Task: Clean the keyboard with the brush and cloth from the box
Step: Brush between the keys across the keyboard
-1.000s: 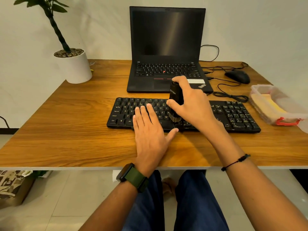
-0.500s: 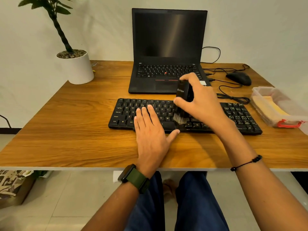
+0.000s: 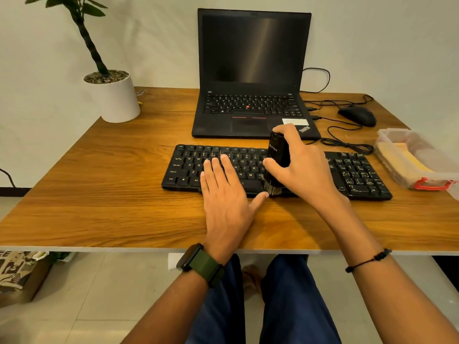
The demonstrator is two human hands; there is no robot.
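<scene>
A black keyboard (image 3: 357, 173) lies across the middle of the wooden desk (image 3: 99, 202). My right hand (image 3: 303, 167) grips a black brush (image 3: 277, 155) upright, its pale bristles down on the keys near the keyboard's front edge. My left hand (image 3: 224, 194) lies flat on the left half of the keyboard, fingers straight on the keys and thumb stretched toward the bristles. A clear plastic box (image 3: 419, 162) with a red latch stands at the right edge and holds a yellow cloth (image 3: 409, 157).
An open black laptop (image 3: 253, 78) stands just behind the keyboard. A black mouse (image 3: 357, 115) with looped cables lies at the back right. A white pot with a plant (image 3: 114, 95) stands at the back left corner.
My right hand has drawn the brush toward the keyboard's front edge and slightly rightward over the keys. My left hand has stayed flat on the keyboard.
</scene>
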